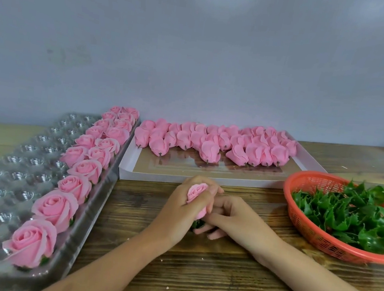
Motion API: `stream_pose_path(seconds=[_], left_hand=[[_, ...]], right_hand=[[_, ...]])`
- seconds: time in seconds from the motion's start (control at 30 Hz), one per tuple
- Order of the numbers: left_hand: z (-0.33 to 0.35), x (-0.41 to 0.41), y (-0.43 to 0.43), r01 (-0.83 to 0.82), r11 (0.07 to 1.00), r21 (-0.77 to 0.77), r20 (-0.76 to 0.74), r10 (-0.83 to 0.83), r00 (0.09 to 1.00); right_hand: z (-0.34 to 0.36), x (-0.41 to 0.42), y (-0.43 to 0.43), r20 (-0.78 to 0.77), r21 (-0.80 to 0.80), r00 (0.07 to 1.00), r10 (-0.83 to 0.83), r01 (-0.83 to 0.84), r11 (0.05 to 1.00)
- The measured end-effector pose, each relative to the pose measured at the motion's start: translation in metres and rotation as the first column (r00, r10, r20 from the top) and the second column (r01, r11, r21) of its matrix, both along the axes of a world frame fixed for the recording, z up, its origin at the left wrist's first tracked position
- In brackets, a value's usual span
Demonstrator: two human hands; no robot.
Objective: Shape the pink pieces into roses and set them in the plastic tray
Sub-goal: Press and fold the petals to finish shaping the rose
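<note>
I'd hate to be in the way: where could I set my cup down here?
Bare wooden table shows between the forearms, and between left forearm and plastic tray. The white box's front half is bare. Crowded: its back, full of pink pieces, and the tray's rose columns.

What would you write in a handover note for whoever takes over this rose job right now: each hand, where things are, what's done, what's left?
Left hand grips the half-shaped rose; right hand pinches its base.
Finished roses sit along the right side of the plastic tray; most pockets empty.
Pink pieces wait in the white box; green leaves in the red basket.
Left: finish this rose, tray it, shape the rest.
</note>
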State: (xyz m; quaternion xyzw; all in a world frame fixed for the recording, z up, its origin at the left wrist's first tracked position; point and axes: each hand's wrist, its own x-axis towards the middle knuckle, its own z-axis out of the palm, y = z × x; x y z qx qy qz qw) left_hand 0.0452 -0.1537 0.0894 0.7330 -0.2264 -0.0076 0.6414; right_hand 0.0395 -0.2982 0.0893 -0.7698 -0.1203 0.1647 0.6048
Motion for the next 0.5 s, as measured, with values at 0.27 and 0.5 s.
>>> stream_pose_path(seconds=[0.27, 0.5], left_hand=[[-0.006, 0.005, 0.003, -0.055, 0.998, 0.025, 0.002, 0.055, 0.998], [-0.006, 0.005, 0.001, -0.118, 0.993, 0.020, 0.074, 0.116, 0.990]], right_hand=[[0.003, 0.007, -0.012, -0.205, 0.194, 0.978, 0.037, 0.004, 0.981], [0.003, 0.006, -0.011, -0.184, 0.198, 0.983, 0.005, 0.031, 0.980]])
